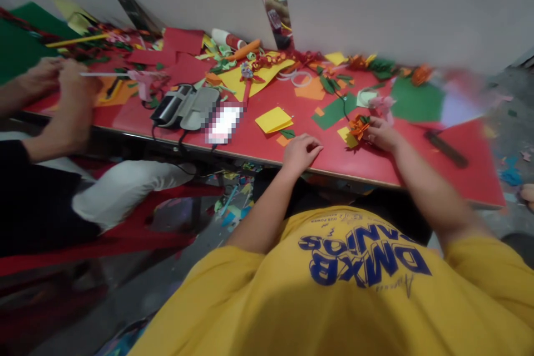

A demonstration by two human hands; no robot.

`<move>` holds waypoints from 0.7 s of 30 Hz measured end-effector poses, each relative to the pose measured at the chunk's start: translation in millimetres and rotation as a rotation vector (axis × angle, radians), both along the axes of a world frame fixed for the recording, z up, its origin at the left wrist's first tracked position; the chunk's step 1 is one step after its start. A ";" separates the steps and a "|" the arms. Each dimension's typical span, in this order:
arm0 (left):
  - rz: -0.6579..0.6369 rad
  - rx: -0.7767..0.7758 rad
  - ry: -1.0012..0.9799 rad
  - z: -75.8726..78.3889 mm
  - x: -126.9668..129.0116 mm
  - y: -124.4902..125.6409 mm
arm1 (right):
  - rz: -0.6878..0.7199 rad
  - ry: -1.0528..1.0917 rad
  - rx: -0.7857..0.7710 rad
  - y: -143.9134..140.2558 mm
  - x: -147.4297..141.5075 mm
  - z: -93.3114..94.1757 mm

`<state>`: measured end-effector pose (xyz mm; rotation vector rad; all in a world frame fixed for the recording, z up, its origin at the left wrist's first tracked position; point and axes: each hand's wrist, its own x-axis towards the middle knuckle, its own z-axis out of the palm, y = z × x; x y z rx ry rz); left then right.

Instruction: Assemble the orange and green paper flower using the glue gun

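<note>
Two hands rest on the red table (258,139), beside an orange paper flower (359,125).

The flower lies just left of the right hand (381,133), whose fingers touch and pinch it. The left hand (300,153) is further left of the flower, near the table edge, loosely curled and grasping nothing. Both forearms reach forward from the yellow shirt (354,289).

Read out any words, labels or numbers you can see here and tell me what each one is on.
"DMXB": big blue letters on the yellow shirt, upside down to the camera.
A second blue word beside it ends in "NIOS"; its first letters are unclear.
Small print around the letters: too small to read.
Phone screen on the red table: pixelated, unreadable.
</note>
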<state>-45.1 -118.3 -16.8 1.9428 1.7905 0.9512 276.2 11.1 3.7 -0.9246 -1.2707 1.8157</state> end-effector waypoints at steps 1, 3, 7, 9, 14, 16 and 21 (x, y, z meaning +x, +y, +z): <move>-0.001 0.012 -0.009 -0.6 0.2 1.3 | 0.009 -0.028 0.010 -0.9 0.6 0.3; -0.018 0.025 -0.060 -0.2 0.9 2.4 | 0.007 -0.047 0.019 -1.5 1.5 0.2; 0.018 -0.026 -0.522 10.8 6.3 -5.3 | -0.040 0.020 -0.015 3.0 1.2 -1.7; 0.076 -0.077 -0.843 22.3 12.6 -14.4 | -0.038 0.021 -0.015 5.9 0.6 -2.6; 0.103 -0.287 -1.389 59.9 33.0 -41.4 | -0.010 0.052 -0.042 6.5 -0.3 -0.1; 0.078 -0.370 -1.505 71.2 39.5 -48.5 | -0.013 0.050 -0.054 4.8 0.0 2.0; 0.078 -0.492 -1.621 78.6 49.8 -54.0 | 0.024 0.061 -0.036 3.1 0.7 3.6</move>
